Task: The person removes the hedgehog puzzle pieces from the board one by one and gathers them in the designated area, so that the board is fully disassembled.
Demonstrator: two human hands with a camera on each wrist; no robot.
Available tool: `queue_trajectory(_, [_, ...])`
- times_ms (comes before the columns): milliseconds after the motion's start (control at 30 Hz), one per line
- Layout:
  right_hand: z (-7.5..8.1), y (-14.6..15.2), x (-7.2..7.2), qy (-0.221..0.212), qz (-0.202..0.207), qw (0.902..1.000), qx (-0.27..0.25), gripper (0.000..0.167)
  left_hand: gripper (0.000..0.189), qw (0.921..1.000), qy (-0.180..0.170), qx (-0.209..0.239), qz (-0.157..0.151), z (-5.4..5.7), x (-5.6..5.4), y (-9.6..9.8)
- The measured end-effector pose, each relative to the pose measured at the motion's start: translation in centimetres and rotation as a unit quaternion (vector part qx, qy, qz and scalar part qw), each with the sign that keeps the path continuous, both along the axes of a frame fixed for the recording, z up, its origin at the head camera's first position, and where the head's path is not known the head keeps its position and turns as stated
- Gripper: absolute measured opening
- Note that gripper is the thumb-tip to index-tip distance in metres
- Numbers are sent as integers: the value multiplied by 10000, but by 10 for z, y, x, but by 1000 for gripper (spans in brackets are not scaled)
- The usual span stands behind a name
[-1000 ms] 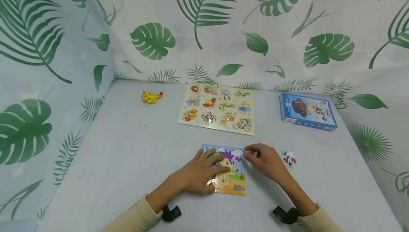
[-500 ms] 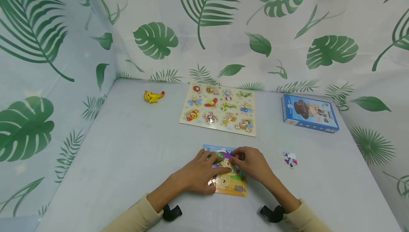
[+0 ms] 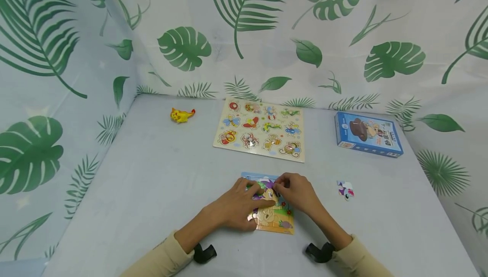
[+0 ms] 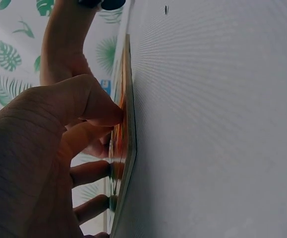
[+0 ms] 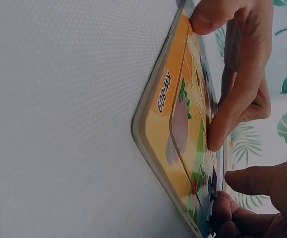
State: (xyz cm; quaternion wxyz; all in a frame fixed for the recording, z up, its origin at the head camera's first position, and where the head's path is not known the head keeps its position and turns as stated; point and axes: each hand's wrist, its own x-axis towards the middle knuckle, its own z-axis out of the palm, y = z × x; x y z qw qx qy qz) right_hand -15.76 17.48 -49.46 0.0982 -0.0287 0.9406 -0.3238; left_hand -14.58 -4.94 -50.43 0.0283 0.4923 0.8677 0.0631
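Puzzle board (image 5: 153,125) lies on the bench (image 3: 160,175) in front of the person. Left hand (image 3: 238,206): fingers spread apart, thumb and fingertips resting on the board's left part. Right hand (image 3: 296,193): fingers curled at its upper right part; cannot tell whether they pinch a piece.

Risks (judgement): a piece pressed in with knobs misaligned could sit proud or ride over its neighbour; a sideways push from the right hand could slide the board if the left bears too lightly; a dragging fingertip could unseat fitted pieces (image 5: 180,123). Loose piece (image 3: 345,190), right of the right hand, could be swept away by that forearm.

Containers: puzzle board, rimmed, holds the fitted pieces; slots under the hands hidden. Bug board (image 3: 260,150), farther back, carries twelve bug figures (image 3: 250,140). Blue box (image 3: 369,134) looks closed; contents not visible.
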Motion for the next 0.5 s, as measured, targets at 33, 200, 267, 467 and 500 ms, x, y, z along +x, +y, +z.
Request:
queue_trajectory(33, [-1,0,0,-16,-32,10000,7,11,66,10000,4,1,0,0,0,0])
queue_trajectory(200, [-1,-2,-1,-1,-83,10000,30,11,66,10000,32,31,-4,1,0,0])
queue_trajectory(267, [-1,-2,0,30,-73,10000,13,11,65,10000,50,44,-10,0,0,1])
queue_trajectory(467, [0,-2,0,69,9,10000,-46,10,62,9999,113,76,1,-1,0,1])
queue_trajectory(500, [0,-2,0,69,25,10000,-46,10,62,9999,125,94,4,-1,0,1])
